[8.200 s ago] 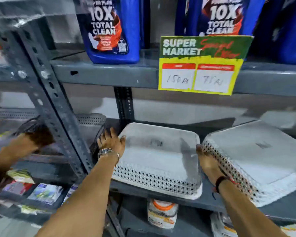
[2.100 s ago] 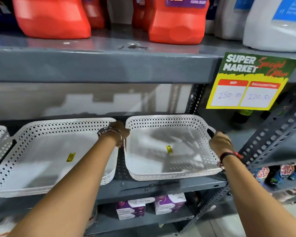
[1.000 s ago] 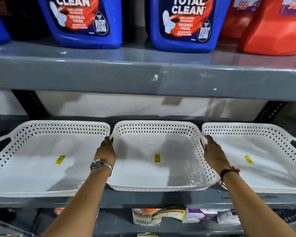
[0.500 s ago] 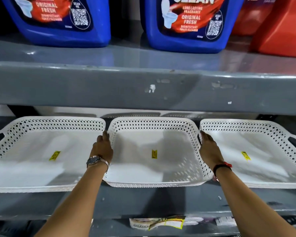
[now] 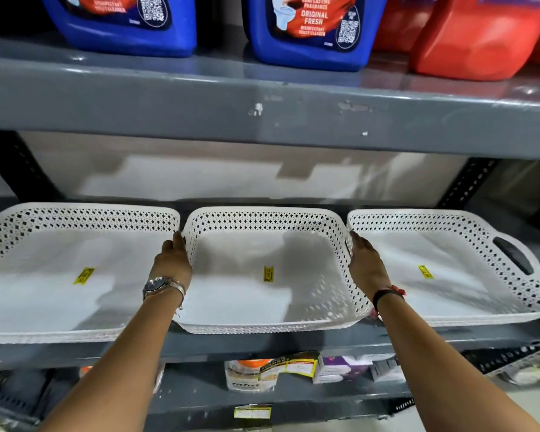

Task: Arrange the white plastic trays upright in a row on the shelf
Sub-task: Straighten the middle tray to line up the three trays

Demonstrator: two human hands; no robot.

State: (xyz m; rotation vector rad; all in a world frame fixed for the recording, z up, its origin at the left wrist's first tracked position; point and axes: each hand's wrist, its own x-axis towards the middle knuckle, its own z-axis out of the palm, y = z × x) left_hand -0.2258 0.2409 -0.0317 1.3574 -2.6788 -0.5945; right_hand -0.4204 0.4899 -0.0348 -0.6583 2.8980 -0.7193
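Three white perforated plastic trays lie open side up in a row on the grey shelf (image 5: 262,344). The middle tray (image 5: 237,294) carries a small yellow sticker. My left hand (image 5: 173,260) grips its left wall and my right hand (image 5: 363,263) grips its right wall. The left tray (image 5: 60,275) and the right tray (image 5: 449,275) sit close beside it, each with a yellow sticker; the right one shows a handle slot on its right side. The fingers of both hands are partly hidden between the trays.
A grey shelf board (image 5: 262,120) hangs low above the trays, bearing blue cleaner bottles (image 5: 306,29) and red bottles (image 5: 480,35). Black perforated uprights (image 5: 465,185) stand at both back corners. Packaged goods (image 5: 278,369) fill the shelf below.
Over the earlier frames I moved along the aisle between trays. In the last second my hands stay on the middle tray's sides, and the view has drawn slightly closer.
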